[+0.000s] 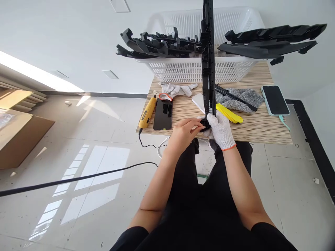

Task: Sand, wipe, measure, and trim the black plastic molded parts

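One black trim strip [208, 69] in work, upright at tabletop [261, 129] near edge, lower end gripped by bare left hand [184, 130] & gloved right hand [220, 127]; approx. mid-batch, more strips in basket [183, 69] at far edge.

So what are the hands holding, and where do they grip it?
A long black plastic strip, gripped at its near end: gloved right hand wraps it, bare left hand pinches the tip.

strip [208, 62]: matt black plastic | table [261, 125]: striped wood grain | glove [221, 130]: white knit cloth
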The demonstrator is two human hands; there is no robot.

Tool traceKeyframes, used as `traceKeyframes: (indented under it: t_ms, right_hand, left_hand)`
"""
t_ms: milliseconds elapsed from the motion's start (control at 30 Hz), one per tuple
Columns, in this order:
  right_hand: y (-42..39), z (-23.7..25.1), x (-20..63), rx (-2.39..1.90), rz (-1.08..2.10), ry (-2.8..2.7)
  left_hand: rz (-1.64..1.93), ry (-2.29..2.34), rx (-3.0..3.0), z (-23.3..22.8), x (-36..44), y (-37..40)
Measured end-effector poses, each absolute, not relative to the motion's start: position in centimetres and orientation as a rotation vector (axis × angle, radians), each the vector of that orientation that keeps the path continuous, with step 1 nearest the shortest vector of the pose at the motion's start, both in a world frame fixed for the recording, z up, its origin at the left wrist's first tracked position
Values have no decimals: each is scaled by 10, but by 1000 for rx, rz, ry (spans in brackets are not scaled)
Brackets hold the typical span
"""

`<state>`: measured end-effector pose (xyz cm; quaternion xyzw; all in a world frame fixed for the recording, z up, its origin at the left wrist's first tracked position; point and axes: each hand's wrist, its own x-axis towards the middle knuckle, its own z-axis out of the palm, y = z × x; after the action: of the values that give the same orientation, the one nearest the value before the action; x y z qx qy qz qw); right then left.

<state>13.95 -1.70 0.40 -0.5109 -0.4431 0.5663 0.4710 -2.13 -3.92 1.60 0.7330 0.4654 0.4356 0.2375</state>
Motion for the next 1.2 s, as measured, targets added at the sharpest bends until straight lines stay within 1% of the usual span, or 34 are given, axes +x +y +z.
traceKeyframes:
  t_ms: [333, 567, 800, 967, 1067, 1200]
  right_hand:
    - [-19, 4, 140, -1322, 1330, -1161]
    - [-21, 7, 139, -1299, 1377, -1129]
    - [-23, 13, 142, -1285, 1356, -1231]
    - [-23, 16, 141, -1272, 1351, -1242]
    - [-24, 18, 141, -1261, 1347, -1236]
    - [-25, 17, 141, -1274, 1328, -1252]
  left_hand:
    - [956, 1221, 2292, 22, -32, -30]
    - [941, 1196, 2272, 18, -37, -24]
    - [1180, 1208, 2033, 18, -34, -21]
    - [1335, 1220, 1680, 16, -31, -26]
    - [1326, 1223, 1410, 15, -31, -29]
    - [1200, 1222, 1116, 11, -32, -33]
